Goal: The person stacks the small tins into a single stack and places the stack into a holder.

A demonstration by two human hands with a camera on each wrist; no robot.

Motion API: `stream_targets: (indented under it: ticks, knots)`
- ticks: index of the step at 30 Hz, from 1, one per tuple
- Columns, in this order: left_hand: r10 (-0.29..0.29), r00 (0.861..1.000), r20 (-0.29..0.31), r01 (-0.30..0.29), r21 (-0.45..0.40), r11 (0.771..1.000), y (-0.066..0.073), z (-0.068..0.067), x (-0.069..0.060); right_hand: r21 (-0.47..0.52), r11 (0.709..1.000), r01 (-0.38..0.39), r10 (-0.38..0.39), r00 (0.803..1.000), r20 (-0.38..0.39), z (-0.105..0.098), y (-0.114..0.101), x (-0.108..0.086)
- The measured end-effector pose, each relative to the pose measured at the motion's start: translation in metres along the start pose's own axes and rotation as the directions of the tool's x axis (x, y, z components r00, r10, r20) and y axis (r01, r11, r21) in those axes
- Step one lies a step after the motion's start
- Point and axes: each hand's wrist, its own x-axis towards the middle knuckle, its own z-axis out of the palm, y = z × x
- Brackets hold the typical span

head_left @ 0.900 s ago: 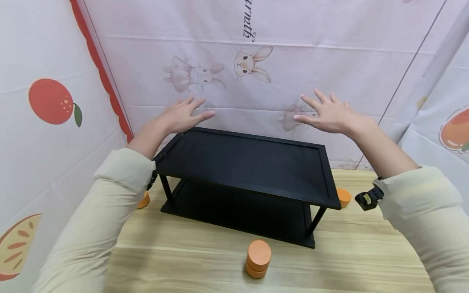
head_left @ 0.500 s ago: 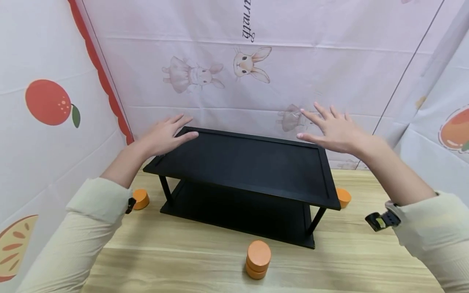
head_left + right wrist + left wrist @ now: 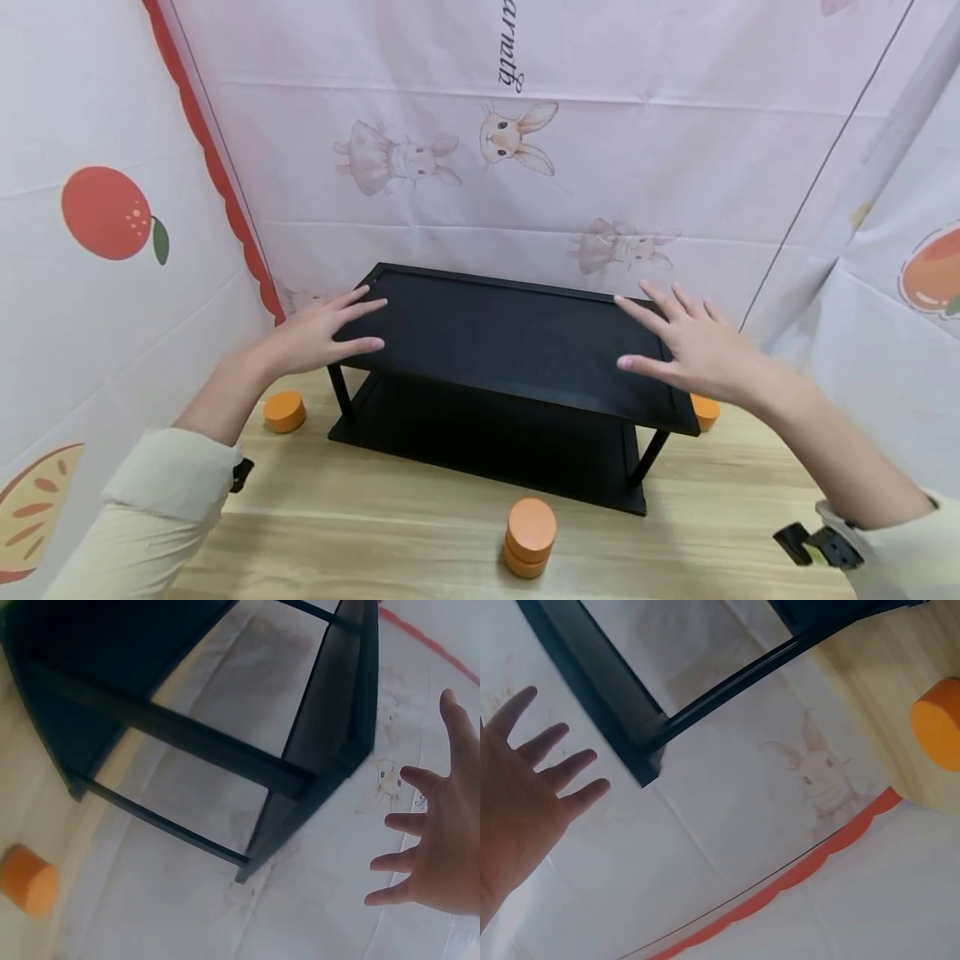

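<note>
A black two-tier rack stands on the wooden table, its upper shelf over a lower shelf on thin posts. Over the left end of the upper shelf is my left hand, fingers spread and holding nothing. My right hand hovers at the right end, also spread and holding nothing. Both wrist views show a gap between hand and rack: the left hand and the right hand touch nothing there. In front of the rack, two orange discs are stacked.
Another orange disc lies left of the rack, and one more sits at its right, partly hidden by the upper shelf. Printed cloth walls enclose the table at the back and both sides.
Both hands have come down and nearer from above the back of the rack, the left also shifting leftward. The left disc has come into full view. The rack and discs stay put.
</note>
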Motion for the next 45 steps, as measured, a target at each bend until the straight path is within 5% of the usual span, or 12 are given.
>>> stream_targets:
  ticks: [9, 19, 28, 36, 45]
  knots:
    - [-0.002, 1.0, 0.026, 0.003, -0.021, 1.0, -0.004, 0.021, -0.013, -0.016, 0.992, 0.125, -0.126, 0.983, -0.136, 0.038, -0.01, -0.036]
    - [0.017, 1.0, -0.004, -0.017, -0.002, 1.0, -0.009, 0.029, -0.018, 0.031, 0.989, 0.142, -0.13, 0.959, -0.253, 0.053, -0.012, -0.059]
    - [0.025, 0.999, -0.036, -0.025, -0.01, 1.0, -0.009, 0.036, -0.019, 0.052, 0.985, 0.165, -0.142, 0.943, -0.3, 0.066, -0.01, -0.066]
    - [0.041, 0.997, -0.065, -0.042, -0.004, 0.999, -0.006, 0.039, -0.02, 0.019, 0.976, 0.217, -0.195, 0.907, -0.373, 0.068, -0.008, -0.069]
    - [0.022, 0.997, -0.075, -0.023, -0.008, 1.0, -0.006, 0.04, -0.022, 0.015, 0.975, 0.221, -0.199, 0.903, -0.38, 0.067, -0.007, -0.069]
